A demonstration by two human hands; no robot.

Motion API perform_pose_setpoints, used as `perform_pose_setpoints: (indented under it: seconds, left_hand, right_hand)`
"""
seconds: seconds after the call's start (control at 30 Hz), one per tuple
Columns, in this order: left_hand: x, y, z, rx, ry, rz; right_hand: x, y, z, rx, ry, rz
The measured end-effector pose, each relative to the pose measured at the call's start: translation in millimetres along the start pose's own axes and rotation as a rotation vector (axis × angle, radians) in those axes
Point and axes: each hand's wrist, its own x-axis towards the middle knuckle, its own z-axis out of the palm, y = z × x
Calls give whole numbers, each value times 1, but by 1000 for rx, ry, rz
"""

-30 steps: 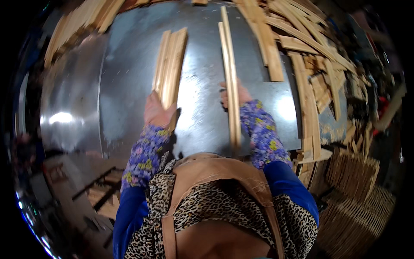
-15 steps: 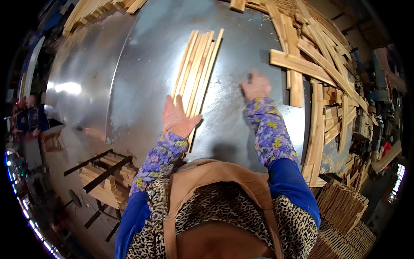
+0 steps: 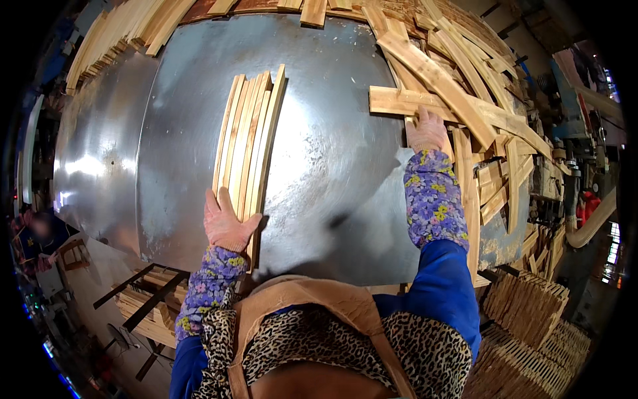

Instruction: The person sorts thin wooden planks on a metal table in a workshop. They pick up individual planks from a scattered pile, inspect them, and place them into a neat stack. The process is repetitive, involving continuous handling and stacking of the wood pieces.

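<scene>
Nearest to me, my left hand [image 3: 228,223] is lying with spread fingers over the near part of a group of wooden strips [image 3: 246,133]; it is touching them, not clenching. These strips are lying side by side on the metal desk [image 3: 339,86], left of its middle, and their far ends are not making an even line. Farther, my right hand [image 3: 426,132] is resting at the near edge of a crosswise board [image 3: 399,101]; whether it is grasping, I cannot tell. As I am judging, the strips are lying already grouped, but not yet evened. Ungrouped pieces are crossing each other in the loose pile [image 3: 465,66] beyond. At the far left, more long pieces [image 3: 126,33] are lying together.
</scene>
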Motion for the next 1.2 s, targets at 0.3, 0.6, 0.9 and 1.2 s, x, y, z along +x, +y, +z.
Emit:
perform_pose_setpoints:
  seconds: [0.3, 0.6, 0.9, 1.2]
  left_hand:
    - [1, -4, 16, 23, 75, 9]
    - [5, 4, -1, -63, 25, 11]
    - [4, 17, -1, 91, -29, -29]
    - [2, 16, -9, 66, -64, -22]
  right_hand:
    - [85, -32, -38, -134, -296, -479]
    - [-12, -283, -20, 529, -762, -480]
    - [83, -105, -28, 148, 31, 146]
    - [-14, -130, -17, 1448, -476, 160]
